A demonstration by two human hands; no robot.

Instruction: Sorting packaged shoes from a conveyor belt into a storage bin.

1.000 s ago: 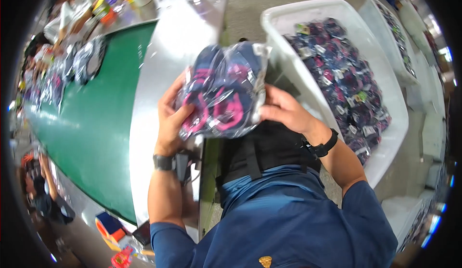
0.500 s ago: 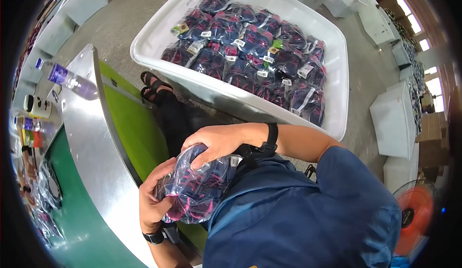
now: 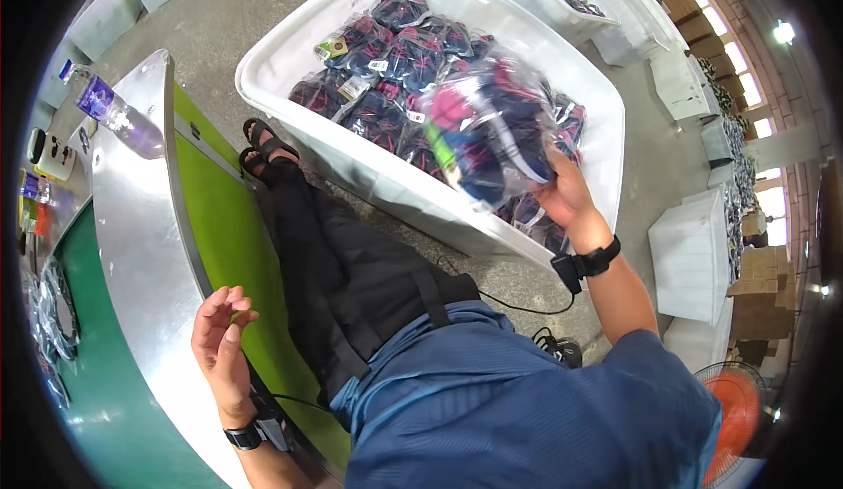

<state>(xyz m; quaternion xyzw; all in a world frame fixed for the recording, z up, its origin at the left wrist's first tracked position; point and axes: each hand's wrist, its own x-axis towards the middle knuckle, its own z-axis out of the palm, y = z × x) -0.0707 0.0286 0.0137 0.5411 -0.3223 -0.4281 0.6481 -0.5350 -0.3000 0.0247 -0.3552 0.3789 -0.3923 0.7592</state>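
My clear, crinkly plastic bag of navy-and-pink shoes [image 3: 492, 129] is up over the white, round-cornered plastic tub [image 3: 364, 166], toward its right part; I can't tell whether its underside touches the load below. I have it by its near right edge, pinched in my right hand [image 3: 566, 192], though blur hides just how the fingers close. I judge this to be the placing step: the next move would call for lowering the bag flat into the layer, then loosening my fingers without snagging the thin film. The bag looks soft and lumpy, its glossy skin wrinkling over rounded shoes, with a bright green patch on its left side. Under it, similar navy-and-pink bagged shoes [image 3: 413, 59] lie close together, shiny and uneven, some with white labels. My left hand [image 3: 224, 340] holds nothing, fingers loosely bent and thumb apart, over the near edge of the smooth silver metal table [image 3: 136, 199] on the left. That table has a flat green surface [image 3: 105, 340] farther left, and a clear plastic bottle with a purple label [image 3: 110, 107] at its far end.
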